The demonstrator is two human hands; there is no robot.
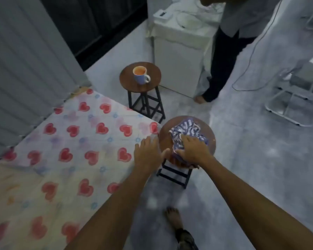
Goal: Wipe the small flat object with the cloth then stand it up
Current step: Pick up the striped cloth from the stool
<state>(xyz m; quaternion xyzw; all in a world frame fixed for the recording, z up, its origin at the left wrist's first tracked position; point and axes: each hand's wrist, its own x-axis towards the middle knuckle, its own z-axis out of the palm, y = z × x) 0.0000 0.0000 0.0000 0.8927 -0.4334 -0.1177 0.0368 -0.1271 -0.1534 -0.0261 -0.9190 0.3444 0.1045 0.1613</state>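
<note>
My right hand [192,148] presses flat on the striped cloth [185,135], bunched at six o'clock on the near stool [164,136] — presumably over the flat object, hidden — while my left hand [148,154], fingers loosely spread, steadies its nine o'clock rim.

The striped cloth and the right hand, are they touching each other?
Touching. The head view shows the right hand pressed down on the near part of the striped cloth, which lies on the round stool.

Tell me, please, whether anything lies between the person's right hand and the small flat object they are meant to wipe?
No flat object is visible. The right hand presses on the striped cloth bunched on the near stool, so the cloth itself may cover it. The left hand hovers beside the stool's edge.
</note>
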